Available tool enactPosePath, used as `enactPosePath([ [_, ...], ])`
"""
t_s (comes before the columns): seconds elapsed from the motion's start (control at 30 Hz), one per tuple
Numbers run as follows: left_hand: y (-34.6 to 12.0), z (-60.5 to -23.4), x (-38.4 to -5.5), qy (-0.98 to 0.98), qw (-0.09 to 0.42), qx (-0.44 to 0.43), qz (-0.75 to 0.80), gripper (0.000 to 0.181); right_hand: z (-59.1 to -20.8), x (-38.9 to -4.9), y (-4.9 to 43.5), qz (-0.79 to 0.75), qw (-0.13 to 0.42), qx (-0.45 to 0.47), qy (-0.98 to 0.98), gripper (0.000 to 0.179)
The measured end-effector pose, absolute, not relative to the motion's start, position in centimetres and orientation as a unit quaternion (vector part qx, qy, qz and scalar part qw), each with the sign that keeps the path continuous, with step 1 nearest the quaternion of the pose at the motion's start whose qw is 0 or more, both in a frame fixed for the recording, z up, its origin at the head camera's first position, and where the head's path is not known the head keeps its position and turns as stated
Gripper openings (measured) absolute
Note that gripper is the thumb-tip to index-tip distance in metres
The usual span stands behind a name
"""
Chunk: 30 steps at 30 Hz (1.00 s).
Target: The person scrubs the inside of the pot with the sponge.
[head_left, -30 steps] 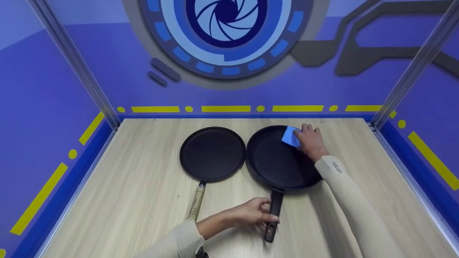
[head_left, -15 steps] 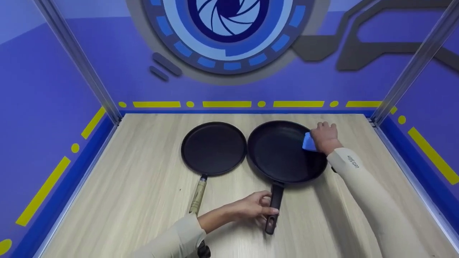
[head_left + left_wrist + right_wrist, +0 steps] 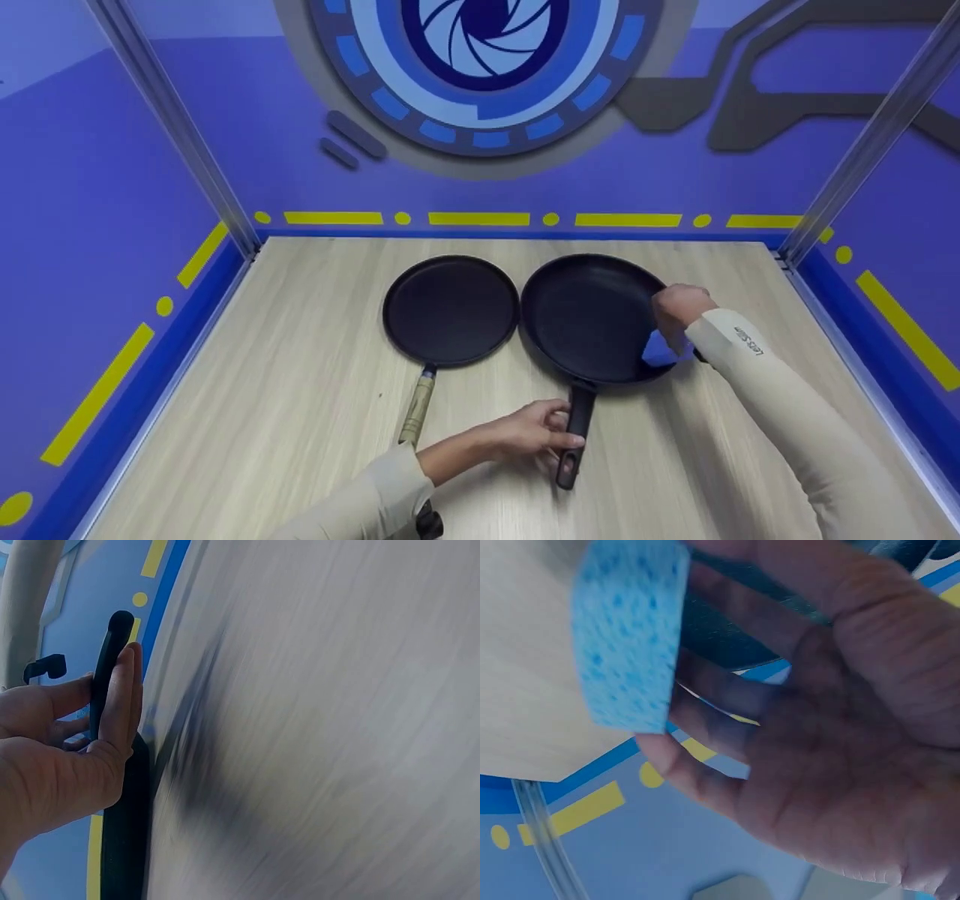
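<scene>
A black frying pan (image 3: pixel 592 319) sits on the table at centre right, its handle (image 3: pixel 576 439) toward the near edge. My left hand (image 3: pixel 529 433) grips that handle between thumb and fingers; the left wrist view also shows the handle (image 3: pixel 111 660) in this hand (image 3: pixel 67 742). At the pan's right inner side, my right hand (image 3: pixel 681 311) holds a blue sponge (image 3: pixel 660 349) against the pan wall. The right wrist view shows the sponge (image 3: pixel 630 634) between thumb and fingers of the hand (image 3: pixel 832 712). Part of the pan's right rim is hidden behind the right hand.
A flat black crepe pan (image 3: pixel 450 310) lies just left of the frying pan, rims touching or nearly so. Its wood-patterned handle (image 3: pixel 417 409) runs toward my left sleeve. Blue and purple panels (image 3: pixel 480 195) enclose the wooden table (image 3: pixel 300 375) at the back and sides.
My right hand has moved the sponge from the pan's upper right, along its right side, toward the lower right. The left hand keeps its grip on the handle.
</scene>
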<state>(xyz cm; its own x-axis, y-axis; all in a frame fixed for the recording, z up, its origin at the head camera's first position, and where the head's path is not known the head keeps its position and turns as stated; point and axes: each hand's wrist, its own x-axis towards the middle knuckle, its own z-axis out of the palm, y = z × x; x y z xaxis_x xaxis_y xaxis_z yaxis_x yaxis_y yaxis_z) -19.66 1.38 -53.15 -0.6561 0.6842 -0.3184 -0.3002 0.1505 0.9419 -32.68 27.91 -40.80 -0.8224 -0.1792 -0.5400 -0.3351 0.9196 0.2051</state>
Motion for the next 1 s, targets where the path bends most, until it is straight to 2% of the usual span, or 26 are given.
enactPosePath([
  [0.17,1.5,-53.3,-19.7,0.655,0.379,0.153,0.636,0.033,-40.7,-32.6,28.5,0.064,0.293,-0.146,0.943,0.021],
  [0.4,1.4,-53.2,-19.7,0.667,0.371,0.147,0.629,0.036,-41.7,-33.6,28.6,-0.007,0.415,-0.144,0.898,0.052],
  [0.57,1.3,-53.0,-19.7,0.667,0.372,0.150,0.628,0.037,-43.3,-34.0,28.4,-0.098,0.462,-0.188,0.861,0.056],
  [0.73,1.2,-52.9,-19.8,0.659,0.384,0.153,0.628,0.037,-44.8,-34.0,27.8,-0.146,0.438,-0.221,0.859,0.057],
  [1.0,1.5,-52.9,-19.8,0.669,0.378,0.155,0.621,0.037,-47.6,-34.6,25.1,-0.196,0.303,-0.301,0.883,0.054],
])
